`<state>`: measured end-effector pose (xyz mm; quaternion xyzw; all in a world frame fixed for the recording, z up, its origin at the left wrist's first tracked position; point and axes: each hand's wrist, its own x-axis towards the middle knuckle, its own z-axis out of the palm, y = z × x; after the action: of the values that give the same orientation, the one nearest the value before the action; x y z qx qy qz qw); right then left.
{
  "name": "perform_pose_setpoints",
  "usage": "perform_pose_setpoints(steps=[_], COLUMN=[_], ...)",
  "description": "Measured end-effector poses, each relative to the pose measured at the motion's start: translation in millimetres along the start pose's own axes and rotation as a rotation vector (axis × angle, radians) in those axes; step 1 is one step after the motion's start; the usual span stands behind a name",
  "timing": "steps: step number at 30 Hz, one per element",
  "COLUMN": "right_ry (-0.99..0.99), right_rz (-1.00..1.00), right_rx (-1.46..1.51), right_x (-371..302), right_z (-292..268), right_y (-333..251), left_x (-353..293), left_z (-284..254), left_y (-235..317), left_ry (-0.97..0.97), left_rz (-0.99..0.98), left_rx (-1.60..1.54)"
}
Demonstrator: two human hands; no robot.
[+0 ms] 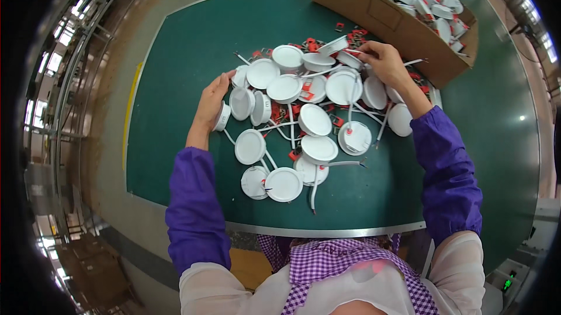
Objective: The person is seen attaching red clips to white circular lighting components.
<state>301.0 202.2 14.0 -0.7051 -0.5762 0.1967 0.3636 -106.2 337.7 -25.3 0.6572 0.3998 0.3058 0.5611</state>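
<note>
A loose pile of round white light fittings [315, 120], each with a short white cable, lies in front of me. My left hand [211, 103] rests along the pile's left edge, fingers stretched out against a fitting [240, 77] there. At the far right of the pile, my right hand [383, 65] has its thumb and fingers closed on the white cable [354, 51] of a tilted fitting [333, 46]. Small red clips [307, 94] with metal parts show between and under the fittings. Some cables end in bare wire tips.
The pile lies on a green-topped table [193, 40] with a metal front edge. At the back right stands an open cardboard box [380, 20] full of more such fittings. A loose red clip [339, 26] lies near the box. Metal racks [87, 40] line the left.
</note>
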Motion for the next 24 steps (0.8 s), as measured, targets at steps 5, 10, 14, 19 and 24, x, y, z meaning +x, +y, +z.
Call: perform_pose_setpoints(steps=[5,10,14,19,24], right_ry=[0.013,0.037,-0.039,-0.079,-0.319], right_rz=[-0.077,-0.153,-0.076,0.015,0.04], right_rx=[0.075,0.033,0.11,0.261,0.341], right_x=[-41,-102,-147,-173,-185], right_z=[-19,-35,-14,-11,-29], right_y=[-42,-52,-37,-26,-3], left_x=[-31,-123,-216,-244,-219], left_z=[4,70,144,239,269], left_y=[44,139,159,111,77], left_ry=[0.181,0.297,-0.09,-0.583,-0.294], left_rz=[-0.002,0.343,0.611,0.469,0.23], left_rx=[0.135,0.061,0.242,0.109,0.109])
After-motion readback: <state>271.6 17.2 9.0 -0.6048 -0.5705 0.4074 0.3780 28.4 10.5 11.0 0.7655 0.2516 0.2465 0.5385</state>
